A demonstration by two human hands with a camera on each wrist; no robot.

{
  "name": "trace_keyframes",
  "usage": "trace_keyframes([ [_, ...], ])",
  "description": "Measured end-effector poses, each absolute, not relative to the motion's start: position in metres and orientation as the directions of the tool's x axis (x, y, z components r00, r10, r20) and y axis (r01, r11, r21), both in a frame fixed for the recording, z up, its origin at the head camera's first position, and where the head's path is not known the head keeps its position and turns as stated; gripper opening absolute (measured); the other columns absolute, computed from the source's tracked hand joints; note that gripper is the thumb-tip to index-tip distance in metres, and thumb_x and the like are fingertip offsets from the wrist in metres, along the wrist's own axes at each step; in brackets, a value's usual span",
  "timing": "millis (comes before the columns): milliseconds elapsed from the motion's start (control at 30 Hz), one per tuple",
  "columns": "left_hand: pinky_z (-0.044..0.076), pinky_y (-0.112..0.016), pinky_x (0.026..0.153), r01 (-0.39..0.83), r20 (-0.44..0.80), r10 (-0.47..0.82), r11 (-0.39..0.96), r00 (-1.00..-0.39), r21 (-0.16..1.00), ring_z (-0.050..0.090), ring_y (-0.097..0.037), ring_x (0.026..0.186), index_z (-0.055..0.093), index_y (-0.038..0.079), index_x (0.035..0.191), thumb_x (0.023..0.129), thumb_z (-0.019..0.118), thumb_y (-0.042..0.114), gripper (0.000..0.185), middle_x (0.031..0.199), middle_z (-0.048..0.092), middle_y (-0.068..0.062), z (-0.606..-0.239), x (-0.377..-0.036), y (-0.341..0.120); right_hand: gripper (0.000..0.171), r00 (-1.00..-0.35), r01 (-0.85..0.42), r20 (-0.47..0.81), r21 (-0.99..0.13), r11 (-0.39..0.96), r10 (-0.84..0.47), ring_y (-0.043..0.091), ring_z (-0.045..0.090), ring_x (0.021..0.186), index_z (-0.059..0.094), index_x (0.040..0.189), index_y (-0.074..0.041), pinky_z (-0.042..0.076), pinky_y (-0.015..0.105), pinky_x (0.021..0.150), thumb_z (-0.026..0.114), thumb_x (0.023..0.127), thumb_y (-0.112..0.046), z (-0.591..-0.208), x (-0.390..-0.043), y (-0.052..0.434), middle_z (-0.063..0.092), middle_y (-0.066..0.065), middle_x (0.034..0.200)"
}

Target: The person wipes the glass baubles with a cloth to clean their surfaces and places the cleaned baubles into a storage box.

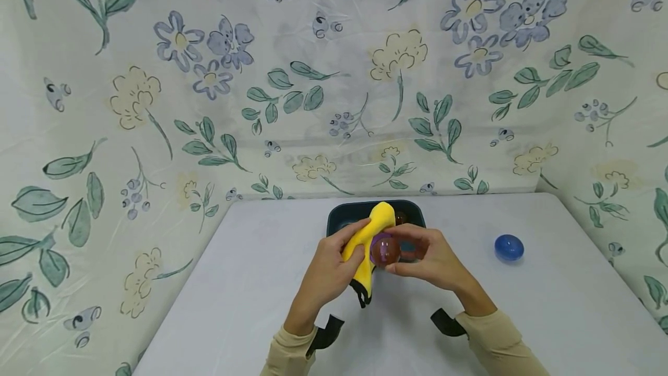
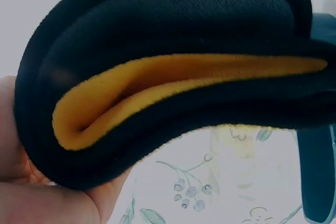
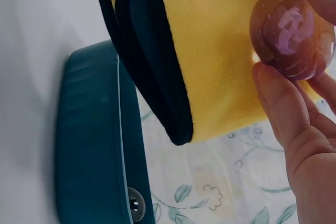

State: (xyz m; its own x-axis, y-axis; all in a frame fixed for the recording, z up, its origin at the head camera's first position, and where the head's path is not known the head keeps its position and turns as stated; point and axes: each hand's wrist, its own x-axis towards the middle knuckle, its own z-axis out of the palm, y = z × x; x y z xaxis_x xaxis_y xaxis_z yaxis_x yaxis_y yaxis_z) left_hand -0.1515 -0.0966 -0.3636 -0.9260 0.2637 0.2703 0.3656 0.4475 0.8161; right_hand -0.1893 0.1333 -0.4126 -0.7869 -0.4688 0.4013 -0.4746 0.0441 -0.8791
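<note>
In the head view, the left hand's (image 1: 330,263) fingers grip a yellow cloth (image 1: 382,213); the right hand's (image 1: 435,257) pinch a translucent ball (image 1: 386,252) at its three o'clock. A tray (image 1: 344,210) lies at twelve, a blue ball (image 1: 509,247) at three. In the left wrist view, black trim (image 2: 173,17) fills the centre. In the right, the translucent ball sits at two.

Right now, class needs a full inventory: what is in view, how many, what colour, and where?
Table: one, white, centre foreground
Floral sheeting: count unclear, white with blue, yellow and green, behind and beside the table
Tray: one, dark teal, on the table
Tray ball: at least one, dark brown, inside the tray
Blue ball: one, blue, right side of the table
Cloth: one, yellow with black trim, overlapping the tray in the head view
Held ball: one, reddish-brown and purple, beside the cloth
Sleeves: two, beige, lower edge
Left hand: one, gripping the cloth
Right hand: one, holding the held ball
</note>
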Motion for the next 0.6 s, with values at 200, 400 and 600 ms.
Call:
trace_keyframes([
  [200, 0.057, -0.019, 0.068, 0.336, 0.230, 0.271, 0.459, -0.935, 0.822, 0.062, -0.016, 0.080, 0.055, 0.012, 0.147, 0.100, 0.061, 0.013, 0.047, 0.120, 0.070, -0.014, -0.3635, -0.1510, -0.0970, 0.055, -0.799, -0.486, 0.409, -0.871, 0.073, -0.441, 0.029, 0.071, 0.111, 0.066, 0.135, -0.009, 0.063, 0.034, 0.090, 0.085, 0.084, -0.011, -0.4120, -0.1883, 0.1321, 0.066, 0.015, 0.134],
  [400, 0.057, -0.020, 0.069, 0.297, 0.186, 0.270, 0.467, -0.945, 0.833, 0.063, -0.015, 0.078, 0.053, 0.007, 0.143, 0.103, 0.060, 0.018, 0.042, 0.115, 0.074, -0.014, -0.3625, -0.1516, -0.0976, 0.055, -0.803, -0.493, 0.418, -0.867, 0.078, -0.424, 0.032, 0.071, 0.113, 0.066, 0.134, -0.009, 0.063, 0.033, 0.090, 0.085, 0.083, -0.010, -0.4100, -0.1875, 0.1311, 0.066, 0.015, 0.133],
  [600, 0.060, -0.022, 0.071, 0.286, 0.184, 0.254, 0.460, -0.950, 0.841, 0.065, -0.015, 0.079, 0.057, 0.007, 0.138, 0.102, 0.061, 0.015, 0.038, 0.113, 0.075, -0.014, -0.3628, -0.1528, -0.0985, 0.054, -0.805, -0.499, 0.439, -0.864, 0.057, -0.399, 0.010, 0.070, 0.112, 0.066, 0.134, -0.007, 0.063, 0.030, 0.089, 0.085, 0.083, -0.008, -0.4103, -0.1881, 0.1313, 0.067, 0.017, 0.132],
])
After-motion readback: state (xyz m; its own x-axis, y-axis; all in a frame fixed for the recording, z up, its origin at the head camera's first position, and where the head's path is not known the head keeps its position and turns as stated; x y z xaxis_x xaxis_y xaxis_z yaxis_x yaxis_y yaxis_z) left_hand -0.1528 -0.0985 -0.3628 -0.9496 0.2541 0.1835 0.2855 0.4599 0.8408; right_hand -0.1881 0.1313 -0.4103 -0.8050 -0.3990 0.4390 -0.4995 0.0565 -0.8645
